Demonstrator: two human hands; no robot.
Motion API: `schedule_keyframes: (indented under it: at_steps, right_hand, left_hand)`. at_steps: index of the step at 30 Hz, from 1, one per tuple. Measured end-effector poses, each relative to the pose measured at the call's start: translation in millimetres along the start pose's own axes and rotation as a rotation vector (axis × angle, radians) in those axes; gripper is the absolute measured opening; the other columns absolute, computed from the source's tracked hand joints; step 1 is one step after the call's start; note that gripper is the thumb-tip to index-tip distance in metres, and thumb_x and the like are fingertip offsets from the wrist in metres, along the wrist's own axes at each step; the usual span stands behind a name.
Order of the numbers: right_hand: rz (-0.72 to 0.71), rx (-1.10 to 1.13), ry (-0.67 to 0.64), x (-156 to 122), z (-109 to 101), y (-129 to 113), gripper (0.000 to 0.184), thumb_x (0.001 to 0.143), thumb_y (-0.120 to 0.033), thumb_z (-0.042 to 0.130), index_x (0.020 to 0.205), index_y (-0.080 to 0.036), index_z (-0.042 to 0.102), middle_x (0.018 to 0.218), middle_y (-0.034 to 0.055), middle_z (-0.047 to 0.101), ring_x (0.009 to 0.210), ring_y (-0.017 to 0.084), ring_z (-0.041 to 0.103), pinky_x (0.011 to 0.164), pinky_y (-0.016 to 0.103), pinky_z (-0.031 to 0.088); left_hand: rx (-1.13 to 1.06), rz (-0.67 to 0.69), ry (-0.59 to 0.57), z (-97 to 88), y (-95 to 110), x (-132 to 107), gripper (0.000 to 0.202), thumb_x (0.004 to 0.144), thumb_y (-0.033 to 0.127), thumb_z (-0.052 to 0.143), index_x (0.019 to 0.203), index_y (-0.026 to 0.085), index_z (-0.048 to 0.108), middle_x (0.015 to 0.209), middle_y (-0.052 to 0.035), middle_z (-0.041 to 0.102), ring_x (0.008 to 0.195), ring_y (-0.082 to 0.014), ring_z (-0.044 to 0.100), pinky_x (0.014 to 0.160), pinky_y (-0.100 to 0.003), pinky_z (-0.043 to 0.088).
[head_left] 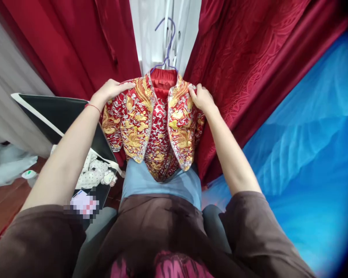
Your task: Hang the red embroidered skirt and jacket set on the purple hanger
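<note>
A red jacket [159,123] with gold and silver embroidery faces me on a purple wire hanger [171,42], whose hook points up. Its lower hem lies against my blue trouser lap, and the front panels part over a patterned red layer. My left hand [111,89] grips the shoulder on the left side, fingers mostly behind the cloth and thumb on top. At the opposite shoulder, my right hand [201,96] pinches the fabric between thumb and fingers.
Dark red curtains [217,58] hang ahead on both sides of a white panel [150,34]. Blue tulle [307,154] fills the right. At left stands an open black box [60,112] with white edging, holding a spotted white cloth [91,173]. A green-capped bottle [30,175] is on the floor.
</note>
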State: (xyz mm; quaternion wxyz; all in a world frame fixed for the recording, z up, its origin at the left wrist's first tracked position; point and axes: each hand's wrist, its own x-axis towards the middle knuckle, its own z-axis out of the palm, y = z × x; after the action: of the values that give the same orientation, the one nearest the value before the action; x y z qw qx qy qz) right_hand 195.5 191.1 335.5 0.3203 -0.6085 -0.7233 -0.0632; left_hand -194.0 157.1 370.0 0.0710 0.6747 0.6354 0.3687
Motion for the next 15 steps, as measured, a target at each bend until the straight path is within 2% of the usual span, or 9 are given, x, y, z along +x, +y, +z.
schedule_keyframes:
  at_steps: [2,5,7,8,10,12,14,15]
  right_hand:
    - [-0.036,-0.069,0.137,-16.0,16.2,-13.0,0.071,0.101,-0.061,0.028,0.139,-0.005,0.048,0.142,0.0316,0.050,0.133,0.040,0.047,0.107,0.060,0.036]
    - [-0.062,-0.065,0.227,-51.9,46.0,-29.3,0.074,0.098,-0.060,0.031,0.151,-0.008,0.035,0.158,0.0296,0.031,0.149,0.039,0.026,0.113,0.065,0.028]
    - [0.011,0.043,0.279,-84.1,72.6,-37.3,0.069,0.097,-0.055,0.035,0.152,-0.013,0.033,0.161,0.0266,0.028,0.151,0.037,0.021,0.113,0.065,0.028]
    - [0.071,0.140,0.312,-102.5,88.4,-40.4,0.066,0.096,-0.052,0.038,0.150,-0.014,0.037,0.160,0.0256,0.030,0.151,0.035,0.022,0.113,0.063,0.030]
    - [0.300,0.460,0.363,-141.6,124.3,-45.2,0.052,0.096,-0.044,0.042,0.139,-0.017,0.049,0.151,0.0210,0.044,0.144,0.029,0.035,0.112,0.051,0.037]
    - [0.717,0.894,0.299,-179.6,162.0,-47.9,0.037,0.097,-0.039,0.044,0.125,-0.020,0.057,0.137,0.0140,0.056,0.129,0.023,0.050,0.105,0.038,0.045]
    - [0.917,1.008,0.209,-211.8,195.6,-47.9,0.038,0.101,-0.039,0.035,0.115,-0.015,0.061,0.117,0.0141,0.064,0.106,0.022,0.061,0.090,0.036,0.053]
    - [0.995,1.061,0.167,-224.7,209.4,-46.6,0.037,0.102,-0.040,0.038,0.113,-0.014,0.063,0.113,0.0131,0.065,0.100,0.022,0.064,0.086,0.036,0.055]
  left_hand:
    - [0.016,-0.016,0.126,16.1,3.7,-9.6,0.058,0.073,0.078,0.064,0.073,0.020,0.066,0.070,-0.0088,0.067,0.085,-0.0311,0.069,0.075,-0.041,0.053]
    - [0.041,0.010,0.311,38.1,8.4,-24.6,0.058,0.079,0.075,0.059,0.095,0.020,0.067,0.091,-0.0104,0.072,0.104,-0.0329,0.067,0.090,-0.042,0.052]
    - [0.041,0.058,0.393,51.3,7.1,-35.4,0.057,0.085,0.071,0.056,0.114,0.022,0.063,0.110,-0.0117,0.071,0.118,-0.0326,0.063,0.098,-0.044,0.050]
    - [0.040,0.084,0.431,58.9,4.2,-41.7,0.056,0.089,0.067,0.054,0.123,0.023,0.058,0.120,-0.0128,0.068,0.125,-0.0319,0.059,0.102,-0.044,0.048]
    - [0.021,0.116,0.514,78.9,-6.6,-56.7,0.057,0.094,0.058,0.053,0.138,0.023,0.047,0.141,-0.0157,0.056,0.137,-0.0300,0.049,0.112,-0.045,0.042]
    - [-0.056,0.095,0.615,108.0,-24.2,-75.0,0.059,0.096,0.047,0.055,0.146,0.021,0.039,0.154,-0.0188,0.042,0.146,-0.0287,0.038,0.119,-0.045,0.034]
    - [-0.247,0.052,0.706,144.3,-46.6,-95.1,0.057,0.095,0.032,0.058,0.145,0.017,0.037,0.158,-0.0209,0.030,0.149,-0.0274,0.033,0.121,-0.042,0.031]
    - [-0.383,0.000,0.722,163.2,-58.5,-105.0,0.053,0.094,0.025,0.059,0.142,0.016,0.039,0.159,-0.0209,0.028,0.146,-0.0258,0.037,0.119,-0.039,0.034]
